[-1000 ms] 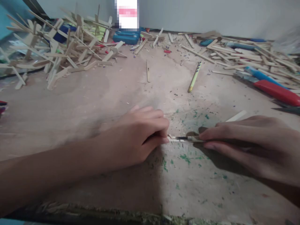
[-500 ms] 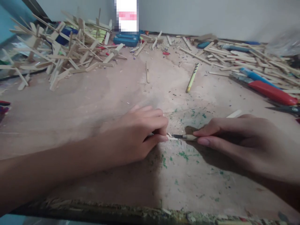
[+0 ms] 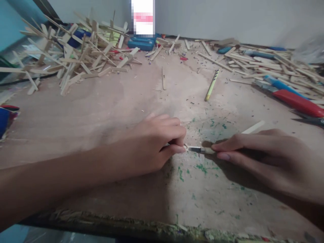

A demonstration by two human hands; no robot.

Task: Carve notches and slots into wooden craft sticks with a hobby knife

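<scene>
My left hand [image 3: 164, 141] rests on the wooden table [image 3: 101, 98], thumb and forefinger pinched on a small pale piece of wood [image 3: 186, 147], mostly hidden by the fingertips. From the right, my right hand [image 3: 263, 158] grips a craft knife [image 3: 202, 150] by its light handle between thumb and fingers. The blade points left, its tip close to my left fingertips and the wood piece. Behind my right hand lies a pale wooden stick [image 3: 253, 127].
Joined sticks [image 3: 73, 60] pile up back left, beside a blue case [image 3: 141, 43]. Loose sticks [image 3: 268, 65] lie back right, near a red-handled cutter [image 3: 301, 103] and dark scissors [image 3: 308, 120]. A yellow striped pencil [image 3: 212, 85] lies mid-table. Green shavings are scattered near my hands.
The whole view has shifted, so everything sits slightly farther right. More of a blue object shows at the left edge. Both hands keep their grips, and the knife blade looks brighter.
</scene>
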